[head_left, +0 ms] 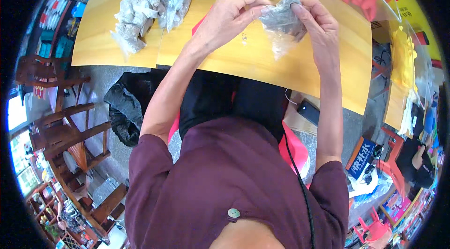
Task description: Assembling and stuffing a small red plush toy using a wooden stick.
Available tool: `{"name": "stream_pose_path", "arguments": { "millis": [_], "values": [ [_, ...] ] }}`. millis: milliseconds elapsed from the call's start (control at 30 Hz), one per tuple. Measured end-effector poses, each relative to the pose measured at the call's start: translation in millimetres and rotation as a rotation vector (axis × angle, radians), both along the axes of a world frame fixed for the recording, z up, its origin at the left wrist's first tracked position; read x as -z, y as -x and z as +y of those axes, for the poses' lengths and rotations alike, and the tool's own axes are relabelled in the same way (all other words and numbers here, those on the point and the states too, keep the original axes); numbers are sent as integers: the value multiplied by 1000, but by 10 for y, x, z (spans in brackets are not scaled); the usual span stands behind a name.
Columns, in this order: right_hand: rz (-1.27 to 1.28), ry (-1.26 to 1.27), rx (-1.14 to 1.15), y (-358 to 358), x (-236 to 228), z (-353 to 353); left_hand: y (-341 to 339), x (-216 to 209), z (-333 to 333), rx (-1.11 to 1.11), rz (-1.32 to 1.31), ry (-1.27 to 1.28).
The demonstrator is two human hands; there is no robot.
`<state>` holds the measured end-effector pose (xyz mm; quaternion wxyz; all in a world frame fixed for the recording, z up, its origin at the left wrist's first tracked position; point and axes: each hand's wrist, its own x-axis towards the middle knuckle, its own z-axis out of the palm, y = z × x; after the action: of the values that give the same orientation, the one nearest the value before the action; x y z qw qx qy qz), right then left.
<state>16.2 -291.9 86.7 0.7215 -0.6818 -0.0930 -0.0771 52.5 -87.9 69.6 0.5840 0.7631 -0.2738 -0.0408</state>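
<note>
The left hand (pixel 229 14) and right hand (pixel 322 20) each pinch, thumb to finger, opposite sides of the clear plastic bag (pixel 284 23) between them.

Plastic bag (pixel 285 23) — grey, crumpled, held up

The bag (pixel 283 22) is dull grey with a clear, colourless end; the heap (pixel 150 3) is silvery grey. The table (pixel 347 75) is honey yellow with faint wood grain. The shirt (pixel 234 164) is plain dark maroon, its button (pixel 233 213) pale grey-green. The trousers (pixel 211 96) and sack (pixel 129 108) are black, the stool (pixel 294 148) bright pink, the chairs (pixel 75 138) dark reddish brown, the phone (pixel 308 111) black.
</note>
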Motion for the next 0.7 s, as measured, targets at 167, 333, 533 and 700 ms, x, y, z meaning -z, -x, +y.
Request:
{"name": "stream_pose_path", "arguments": {
  "millis": [167, 333, 533, 700],
  "values": [
    [39, 2, -22, 37, -86, 2, -93, 36, -212, 213, -35, 225],
    [179, 85, -121, 184, -15, -132, -109, -33, -158, 233, 174, 23],
    [233, 310, -186, 199, 102, -267, -76, -99, -150, 202, 162, -16],
    [135, 305, -137, 200, 101, -370, -135, -111, -79, 176, 151, 54]
  ]
}}
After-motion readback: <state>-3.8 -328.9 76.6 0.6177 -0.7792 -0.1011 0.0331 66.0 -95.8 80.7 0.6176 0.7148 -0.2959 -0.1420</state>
